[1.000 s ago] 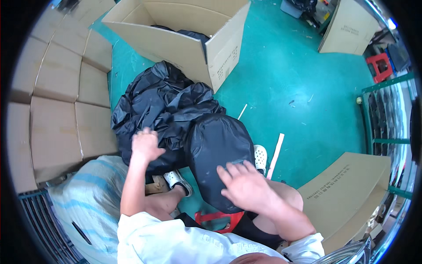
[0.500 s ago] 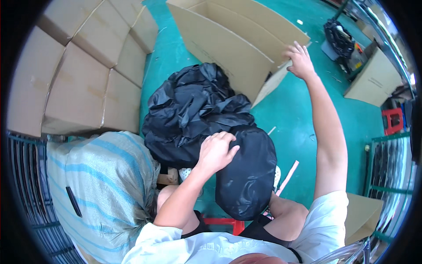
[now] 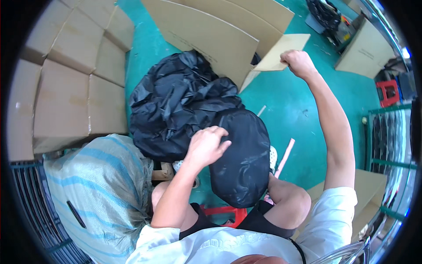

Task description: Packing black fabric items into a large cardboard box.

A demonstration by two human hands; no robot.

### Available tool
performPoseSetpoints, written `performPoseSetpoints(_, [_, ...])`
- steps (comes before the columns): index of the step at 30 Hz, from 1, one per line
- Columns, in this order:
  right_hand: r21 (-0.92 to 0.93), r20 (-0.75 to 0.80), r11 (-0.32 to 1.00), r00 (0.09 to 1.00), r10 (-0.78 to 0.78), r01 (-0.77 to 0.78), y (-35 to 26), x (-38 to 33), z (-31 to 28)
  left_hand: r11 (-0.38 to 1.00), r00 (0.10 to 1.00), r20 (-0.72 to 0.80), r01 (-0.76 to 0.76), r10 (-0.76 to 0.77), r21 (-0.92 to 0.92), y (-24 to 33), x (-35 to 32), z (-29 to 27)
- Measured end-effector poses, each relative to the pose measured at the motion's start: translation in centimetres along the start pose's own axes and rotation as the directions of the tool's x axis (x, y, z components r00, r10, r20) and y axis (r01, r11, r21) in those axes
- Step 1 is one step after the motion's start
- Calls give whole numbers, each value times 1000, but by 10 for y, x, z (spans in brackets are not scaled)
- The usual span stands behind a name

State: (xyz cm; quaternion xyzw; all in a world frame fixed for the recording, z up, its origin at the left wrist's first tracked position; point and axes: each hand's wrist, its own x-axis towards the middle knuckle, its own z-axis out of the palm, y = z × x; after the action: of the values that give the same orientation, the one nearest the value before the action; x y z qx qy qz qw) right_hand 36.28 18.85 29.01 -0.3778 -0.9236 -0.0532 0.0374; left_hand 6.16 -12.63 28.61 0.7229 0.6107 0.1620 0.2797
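Note:
My left hand (image 3: 206,145) lies with fingers spread against a smooth black oval bundle (image 3: 241,163), which rests between my knees. Beyond it sits a large heap of crumpled black fabric or plastic (image 3: 180,99); the two touch. My right arm reaches far forward, and its hand (image 3: 300,63) is closed at the edge of a raised flap (image 3: 281,53) of a big cardboard box (image 3: 206,37). The box stands open on the floor past the heap. A little dark material shows inside it, too hidden to name.
Cardboard boxes (image 3: 61,99) are stacked at the left. Nearer stands a striped woven sack (image 3: 96,171) with a thin black object (image 3: 76,214) on it. A wooden strip (image 3: 285,156) lies right of my leg. At the right are a red stool (image 3: 388,93) and a metal rack (image 3: 391,163).
My right hand has closed on the box flap, which now stands out to the right. My left hand stays on the bundle. The whole view has shifted slightly.

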Motion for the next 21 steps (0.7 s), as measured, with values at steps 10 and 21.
performPoseSetpoints(10, [27, 80, 988, 986, 149, -152, 47, -172, -20, 1000, 996, 89, -3, 3, -3, 18, 8, 8])
performPoseSetpoints(21, [50, 182, 903, 893, 412, -427, 7, -467, -75, 997, 971, 230, -77, 68, 30, 45, 1, 32])
